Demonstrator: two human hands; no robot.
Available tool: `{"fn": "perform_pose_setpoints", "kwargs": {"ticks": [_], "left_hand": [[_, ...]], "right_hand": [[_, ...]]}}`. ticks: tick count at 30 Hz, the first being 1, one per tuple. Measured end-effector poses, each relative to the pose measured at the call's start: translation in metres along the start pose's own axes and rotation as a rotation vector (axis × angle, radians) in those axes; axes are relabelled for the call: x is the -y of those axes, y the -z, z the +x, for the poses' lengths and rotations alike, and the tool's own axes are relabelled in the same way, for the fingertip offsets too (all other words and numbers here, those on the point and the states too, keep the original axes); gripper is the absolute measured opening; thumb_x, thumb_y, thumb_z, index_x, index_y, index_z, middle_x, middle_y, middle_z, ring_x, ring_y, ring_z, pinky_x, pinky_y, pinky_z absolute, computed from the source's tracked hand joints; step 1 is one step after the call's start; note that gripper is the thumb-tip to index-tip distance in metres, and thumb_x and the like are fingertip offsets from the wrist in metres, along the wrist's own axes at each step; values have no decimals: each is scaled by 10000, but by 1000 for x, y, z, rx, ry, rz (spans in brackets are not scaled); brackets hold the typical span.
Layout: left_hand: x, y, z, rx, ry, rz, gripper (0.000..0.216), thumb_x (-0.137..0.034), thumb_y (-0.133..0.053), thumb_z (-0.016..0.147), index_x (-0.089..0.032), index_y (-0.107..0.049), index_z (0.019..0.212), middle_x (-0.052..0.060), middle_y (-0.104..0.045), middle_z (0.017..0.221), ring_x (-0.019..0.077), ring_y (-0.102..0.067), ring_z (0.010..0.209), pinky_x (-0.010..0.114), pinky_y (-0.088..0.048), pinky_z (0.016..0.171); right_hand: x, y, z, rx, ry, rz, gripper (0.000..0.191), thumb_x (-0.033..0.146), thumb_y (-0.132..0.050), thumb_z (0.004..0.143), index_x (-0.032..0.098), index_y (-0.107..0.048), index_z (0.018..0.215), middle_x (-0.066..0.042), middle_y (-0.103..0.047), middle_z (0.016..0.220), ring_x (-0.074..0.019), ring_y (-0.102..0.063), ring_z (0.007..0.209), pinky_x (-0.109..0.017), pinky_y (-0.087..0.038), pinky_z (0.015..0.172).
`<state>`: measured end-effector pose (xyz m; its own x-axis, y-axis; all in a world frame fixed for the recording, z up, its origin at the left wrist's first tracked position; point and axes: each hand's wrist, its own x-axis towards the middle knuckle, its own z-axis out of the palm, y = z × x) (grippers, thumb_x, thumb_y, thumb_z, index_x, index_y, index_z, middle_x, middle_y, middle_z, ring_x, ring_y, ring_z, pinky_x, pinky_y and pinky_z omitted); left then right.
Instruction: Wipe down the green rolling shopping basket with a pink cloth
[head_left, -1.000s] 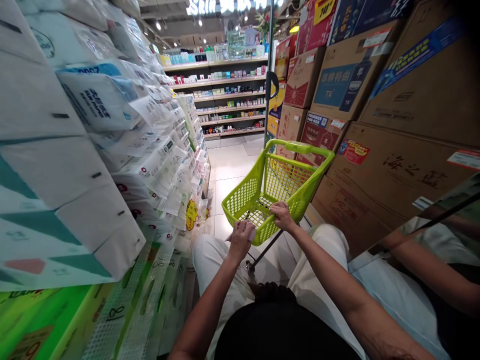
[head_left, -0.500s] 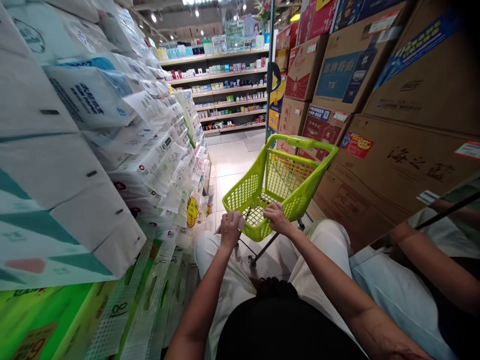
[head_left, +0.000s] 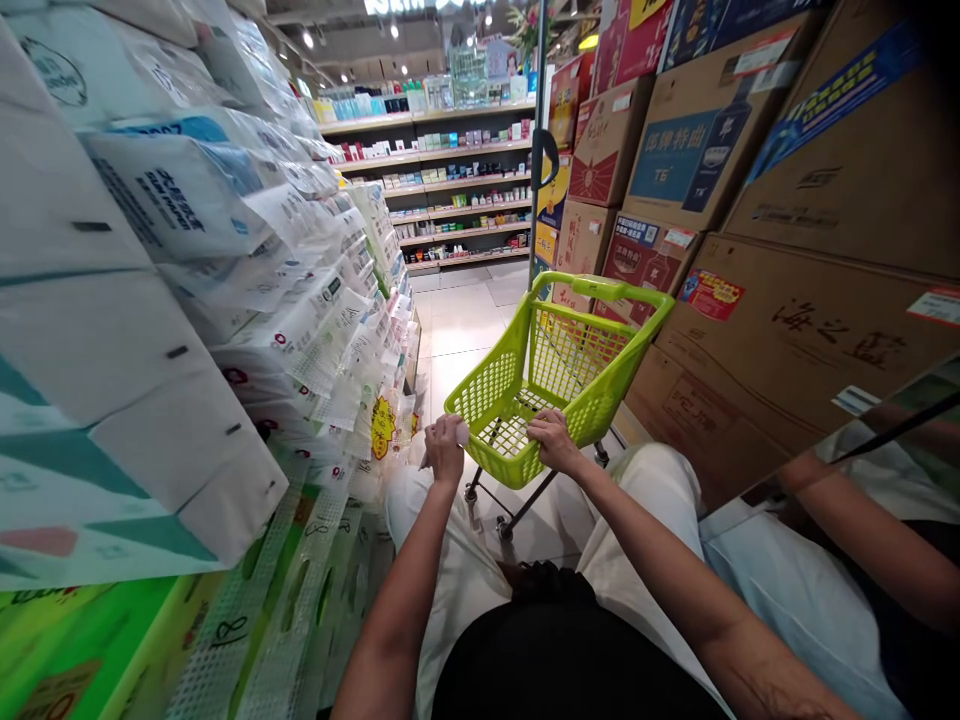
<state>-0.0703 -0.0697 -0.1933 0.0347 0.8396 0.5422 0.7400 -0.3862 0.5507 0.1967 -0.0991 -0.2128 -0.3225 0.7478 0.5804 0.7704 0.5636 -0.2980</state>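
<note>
Shelves (head_left: pixel 435 187) closed off the far end of a narrow aisle (head_left: pixel 465 328), where I had the cart (head_left: pixel 510 470) in the near middle. The right hand (head_left: pixel 555 440) gripped its near rim; the left hand (head_left: pixel 445 450) pinched a pale scrap (head_left: pixel 463 434) by the rim's left corner. Light, even pressure seemed best for steadying the wheels (head_left: pixel 505 527). Packs (head_left: pixel 191 195) crowded the left and cartons (head_left: pixel 810 350) walled the right, leaving little room to swing.

Yellow-green plastic shopping cart (head_left: pixel 602 402), upright just in front of me, standing askew; lattice walls and floor. Handle bar (head_left: pixel 604 289) at the far, higher end; low end toward me, near rim gripped in my right hand (head_left: pixel 553 440). Metal legs, casters (head_left: pixel 505 528) beneath. Small pale wad (head_left: pixel 463 434) in my left hand (head_left: pixel 445 452), mostly hidden, by the basket's near left corner.
</note>
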Motion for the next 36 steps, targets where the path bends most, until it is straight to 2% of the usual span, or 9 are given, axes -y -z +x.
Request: {"fn": "perform_pose_setpoints", "kwargs": {"ticks": [3,9,16,18,24,28,31,33,36], "left_hand": [[4,-3,15,-48,62,-18,505,40,-448,728,-219,-705,1076,114,-685,1202,312,-577,1170,511,-440,1052],[9,-7,-19,62,-120,-64,685,82,-444,629,-272,-700,1157,82,-648,1313,306,-543,1229,477,-462,1060],[29,3,35,-20,93,-58,620,71,-452,593,-218,-669,1097,106,-640,1152,316,-585,1166,509,-442,1082],[26,-8,22,-70,125,-104,629,55,-461,601,-219,-647,1136,101,-620,1173,304,-578,1189,499,-444,1102],[13,-50,-59,-162,165,-307,674,28,-471,641,-206,-543,1269,119,-583,1222,276,-564,1239,466,-457,1130],[24,-45,-24,-225,362,-308,627,18,-504,655,-192,-506,1246,130,-546,1221,279,-566,1212,471,-465,1107],[32,-36,12,-214,389,-291,576,12,-526,671,-197,-487,1207,130,-524,1231,288,-550,1222,493,-454,1115],[29,-37,10,-186,349,-282,531,-4,-537,690,-207,-480,1178,120,-523,1205,296,-546,1218,513,-451,1117],[15,-49,-30,-176,258,-277,505,-23,-528,716,-207,-464,1182,121,-520,1200,295,-538,1212,523,-444,1121]], "right_hand": [[0,-1,2,5,12,-7,280,-17,-506,602,226,-580,720,-14,-641,761,-244,-545,1048,-396,-272,972],[-5,0,-1,-20,16,3,278,-21,-505,590,221,-571,709,-9,-641,756,-243,-551,1048,-402,-267,989],[-3,-2,-1,-24,3,-10,262,-17,-517,600,220,-574,695,-9,-637,744,-240,-558,1037,-391,-280,980],[-3,-4,-1,-42,2,-15,259,-15,-517,600,221,-572,691,-5,-630,735,-236,-557,1030,-391,-281,984],[-4,-3,-3,-46,-14,2,251,-3,-528,639,229,-599,706,-15,-640,745,-245,-552,1046,-401,-287,989],[-3,-5,-2,-45,-22,-8,250,4,-527,632,228,-608,706,-17,-639,750,-240,-552,1030,-408,-294,992],[-3,-8,-2,-58,-21,-12,247,10,-525,623,231,-599,705,-17,-634,751,-241,-552,1031,-410,-300,996],[-3,-9,-2,-65,-23,-12,250,9,-522,609,231,-588,700,-17,-632,749,-242,-552,1035,-407,-300,997],[-3,-9,-3,-73,-25,-11,257,0,-518,596,228,-581,695,-17,-629,740,-240,-551,1040,-401,-293,999]]}}
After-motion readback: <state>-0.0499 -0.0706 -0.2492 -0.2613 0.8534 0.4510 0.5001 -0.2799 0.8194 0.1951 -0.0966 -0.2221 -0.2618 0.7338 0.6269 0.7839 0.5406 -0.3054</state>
